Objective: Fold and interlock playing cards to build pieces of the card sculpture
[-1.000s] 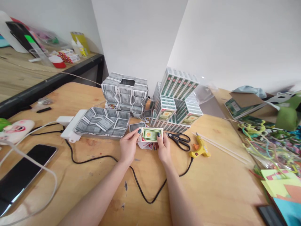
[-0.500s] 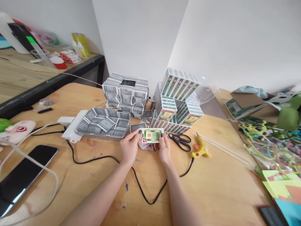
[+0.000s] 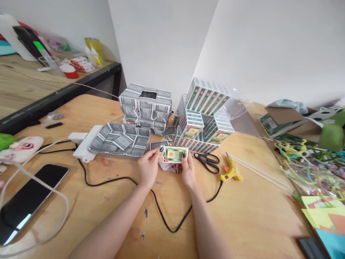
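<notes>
A green-and-white playing card box (image 3: 174,154) is held level between my two hands, its printed face turned up toward me. My left hand (image 3: 148,168) pinches the box's left end with thumb and fingers. At the right end, my right hand (image 3: 188,171) grips it, thumb on top. Beneath and behind the box lie loose playing cards (image 3: 167,166), partly covered by it. Left of them sits a shallow tray made of playing cards (image 3: 121,142). Behind that tray stands a larger folded-card structure (image 3: 147,108) with a square opening on top.
Stacked card boxes (image 3: 205,118) rise behind my right hand. Black scissors (image 3: 207,162), a yellow glue gun (image 3: 230,171) and clear glue sticks (image 3: 256,171) lie to the right. A black cable (image 3: 161,212) loops below my hands. A power strip (image 3: 87,144) and phone (image 3: 32,201) lie left.
The box stays between both hands in almost the same place. The whole view has shifted slightly, with surrounding things appearing a little farther right.
</notes>
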`<state>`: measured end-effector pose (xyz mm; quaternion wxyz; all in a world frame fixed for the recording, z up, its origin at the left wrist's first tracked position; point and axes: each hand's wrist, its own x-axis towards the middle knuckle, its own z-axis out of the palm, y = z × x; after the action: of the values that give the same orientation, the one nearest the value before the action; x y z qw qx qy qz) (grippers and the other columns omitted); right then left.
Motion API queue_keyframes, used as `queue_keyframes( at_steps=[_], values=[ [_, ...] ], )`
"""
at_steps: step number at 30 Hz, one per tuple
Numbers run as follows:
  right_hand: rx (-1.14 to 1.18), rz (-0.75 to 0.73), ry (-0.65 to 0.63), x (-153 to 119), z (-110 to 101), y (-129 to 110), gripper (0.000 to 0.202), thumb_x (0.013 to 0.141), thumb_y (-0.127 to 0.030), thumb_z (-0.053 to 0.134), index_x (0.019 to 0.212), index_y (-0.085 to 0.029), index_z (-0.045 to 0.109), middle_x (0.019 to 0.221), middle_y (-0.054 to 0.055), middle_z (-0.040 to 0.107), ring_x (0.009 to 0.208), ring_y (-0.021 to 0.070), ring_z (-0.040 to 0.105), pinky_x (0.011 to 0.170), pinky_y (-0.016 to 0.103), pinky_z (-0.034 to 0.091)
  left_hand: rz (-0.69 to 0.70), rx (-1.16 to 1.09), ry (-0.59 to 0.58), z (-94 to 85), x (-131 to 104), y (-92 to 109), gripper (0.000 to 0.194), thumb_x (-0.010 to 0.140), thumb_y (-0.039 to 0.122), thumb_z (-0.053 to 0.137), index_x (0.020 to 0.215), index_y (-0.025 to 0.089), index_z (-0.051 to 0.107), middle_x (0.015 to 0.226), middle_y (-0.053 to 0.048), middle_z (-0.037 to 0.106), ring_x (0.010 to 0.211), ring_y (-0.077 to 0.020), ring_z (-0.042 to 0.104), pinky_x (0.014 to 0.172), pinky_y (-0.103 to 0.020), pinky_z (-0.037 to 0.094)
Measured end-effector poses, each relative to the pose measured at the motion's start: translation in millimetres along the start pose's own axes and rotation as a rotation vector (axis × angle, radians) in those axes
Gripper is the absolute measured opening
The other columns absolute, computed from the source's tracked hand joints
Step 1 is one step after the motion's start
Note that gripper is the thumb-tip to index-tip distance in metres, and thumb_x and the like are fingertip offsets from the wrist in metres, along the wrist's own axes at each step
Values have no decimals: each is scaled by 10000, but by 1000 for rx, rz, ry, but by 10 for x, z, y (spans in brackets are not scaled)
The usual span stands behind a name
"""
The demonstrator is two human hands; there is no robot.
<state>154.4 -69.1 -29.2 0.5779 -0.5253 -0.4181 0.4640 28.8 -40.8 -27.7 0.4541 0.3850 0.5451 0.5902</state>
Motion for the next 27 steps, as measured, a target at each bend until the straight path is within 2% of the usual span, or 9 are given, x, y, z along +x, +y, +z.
queue_keyframes(
  at_steps=[8,14,21,24,27],
  values=[
    [0,22,-19,-3,-24,-30,345,804,-568,405,856,-228,426,444,-79,408,330,95,357,329,223,281,-50,-62,14,20,11,-44,313,660,334,648,901,139,687,870,-77,701,775,-186,641,676,-271,502],
    [-75,-27,-28,-14,21,-4,306,840,-543,359,890,-243,392,463,-85,402,306,91,353,309,216,278,60,93,10,2,-49,88,268,719,312,600,927,168,687,937,-62,692,857,-187,633,768,-273,496],
    [-104,-46,26,-5,-4,37,274,859,-513,344,893,-244,379,465,-92,392,286,82,338,291,205,271,149,169,-116,10,-128,94,315,785,271,520,1067,181,628,1088,-58,639,970,-186,601,850,-272,472],
    [-130,-48,42,-5,-27,56,277,860,-510,341,899,-240,391,460,-89,399,286,84,342,290,207,276,169,160,-154,11,-155,69,331,799,241,488,1105,189,603,1134,-52,614,1038,-187,568,891,-278,452],
    [-155,-62,52,-10,-37,71,273,863,-501,343,904,-238,402,447,-92,398,293,84,343,296,198,276,185,90,-244,13,-187,59,381,811,243,472,1179,176,544,1224,-64,549,1132,-188,503,946,-285,418]
  ],
)
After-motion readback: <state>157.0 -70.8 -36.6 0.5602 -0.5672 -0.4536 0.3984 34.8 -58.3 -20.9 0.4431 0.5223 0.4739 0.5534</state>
